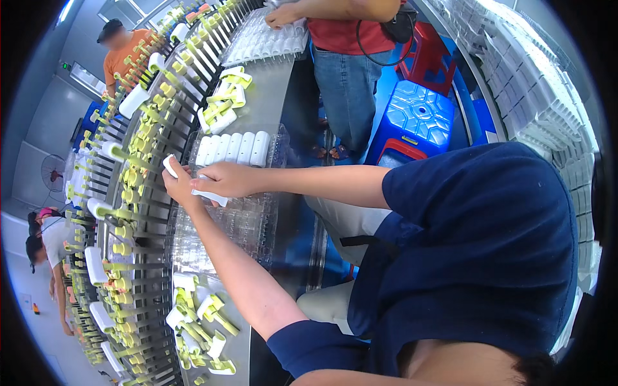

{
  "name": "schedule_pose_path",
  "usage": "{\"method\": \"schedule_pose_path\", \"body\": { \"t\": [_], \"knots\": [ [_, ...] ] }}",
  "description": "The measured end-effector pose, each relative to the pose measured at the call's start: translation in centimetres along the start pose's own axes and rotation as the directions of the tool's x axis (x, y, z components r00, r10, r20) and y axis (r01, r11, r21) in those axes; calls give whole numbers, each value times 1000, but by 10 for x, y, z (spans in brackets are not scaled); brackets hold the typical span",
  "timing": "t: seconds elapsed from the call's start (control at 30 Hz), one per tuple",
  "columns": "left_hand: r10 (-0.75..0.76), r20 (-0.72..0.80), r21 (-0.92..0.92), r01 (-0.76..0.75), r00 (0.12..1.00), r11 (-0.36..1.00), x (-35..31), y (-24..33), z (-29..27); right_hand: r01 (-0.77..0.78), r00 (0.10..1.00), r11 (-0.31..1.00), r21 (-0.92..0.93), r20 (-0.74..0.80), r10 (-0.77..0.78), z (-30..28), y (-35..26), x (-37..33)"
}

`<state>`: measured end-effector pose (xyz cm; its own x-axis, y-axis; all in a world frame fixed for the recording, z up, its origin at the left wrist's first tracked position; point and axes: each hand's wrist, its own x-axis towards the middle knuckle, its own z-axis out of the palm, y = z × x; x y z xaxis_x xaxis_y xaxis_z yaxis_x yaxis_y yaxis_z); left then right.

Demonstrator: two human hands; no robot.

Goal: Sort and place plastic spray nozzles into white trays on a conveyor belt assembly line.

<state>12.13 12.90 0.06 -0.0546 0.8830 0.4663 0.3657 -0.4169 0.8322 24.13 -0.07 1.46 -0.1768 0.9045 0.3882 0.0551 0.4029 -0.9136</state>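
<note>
My left hand (178, 184) is closed around a smooth white plastic casing (170, 166), whose rounded end sticks up past the fingers. Close beside it, my right hand (226, 179) grips a thin white cloth-like piece (211, 191) that hangs below the fingers. Both hands are over a clear plastic tray (273, 151), where a row of white casings (233, 149) lies side by side. More clear trays (225, 235) lie under my left forearm.
Yellow-green holders (199, 321) with white parts lie loose on the metal bench, with another pile (225, 100) farther up. A curved line of upright holders (132, 186) runs along the left. A co-worker's hand (281, 16) touches a filled tray. A blue stool (418, 119) and stacked trays (528, 77) stand right.
</note>
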Motion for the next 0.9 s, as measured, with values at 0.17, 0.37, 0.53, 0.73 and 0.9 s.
{"method": "schedule_pose_path", "body": {
  "t": [0.17, 0.37, 0.53, 0.73, 0.9],
  "knots": [
    [1, 1, 23, -1, 1000, 1000, 1, -5, -1, -13, 1000, 1000, 24, 12, 13, 1, -2, -1],
    [6, 1, 17, -6, 1000, 1000, -1, 0, 0, -14, 1000, 1000, 17, 2, 14, -1, -4, -3],
    [14, 1, 7, -14, 1000, 1000, -1, -1, -1, -55, 998, 996, 65, 14, 54, 1, -5, -3],
    [20, 4, 5, -20, 1000, 1000, -1, -3, -2, -35, 999, 996, 84, 17, 34, 1, -7, -3],
    [-6, -4, -20, 6, 1000, 1000, -1, -1, 0, -44, 999, 997, 64, 13, 43, 0, -9, -5]
  ]
}}
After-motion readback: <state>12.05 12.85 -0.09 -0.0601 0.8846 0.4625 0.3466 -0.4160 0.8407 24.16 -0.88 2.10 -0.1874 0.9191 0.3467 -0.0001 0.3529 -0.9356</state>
